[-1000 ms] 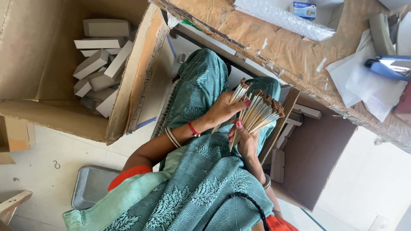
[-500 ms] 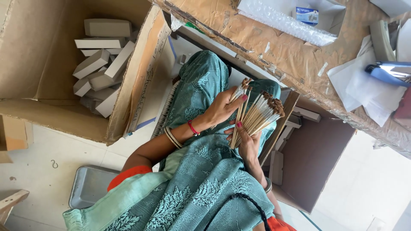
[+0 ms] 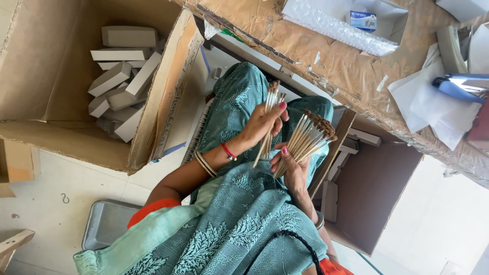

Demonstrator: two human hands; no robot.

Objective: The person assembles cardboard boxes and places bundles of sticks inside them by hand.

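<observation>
- your left hand [image 3: 260,127] is closed around a small bunch of thin sticks [image 3: 271,104], thumb and fingers pinching it near the middle. pink-painted nails show at the grip.
- that small bunch runs nearly upright in the head view, dark tips away from you, lower ends poking out below the palm.
- your right hand [image 3: 293,170] sits just beside and below the left, fingers wrapped round the base of a large bundle of sticks [image 3: 309,135].
- the large bundle fans out up and to the right from your grip, brown tips spread, bare ends gathered in the fist.
- the two lots of sticks are apart at the tips and close at the bottom. the small bunch lies to the left of the large one, so the left hand is the nearer to it, and the fingertips of both hands almost meet between them.
- both hands hover over your lap, above the teal patterned cloth [image 3: 239,97]. the sticks touch no surface.
- to your left, well apart, an open cardboard box [image 3: 30,76] holds grey oblong cartons [image 3: 122,76] heaped loosely at all angles.
- lower left on the floor, a shallow metal tray [image 3: 104,224]. you cannot tell what it holds, part being hidden by your sleeve.
- beyond the hands, a cardboard-covered table [image 3: 316,56] carries bubble wrap [image 3: 331,25], a small blue-and-white packet [image 3: 362,20] and loose white papers [image 3: 428,102].
</observation>
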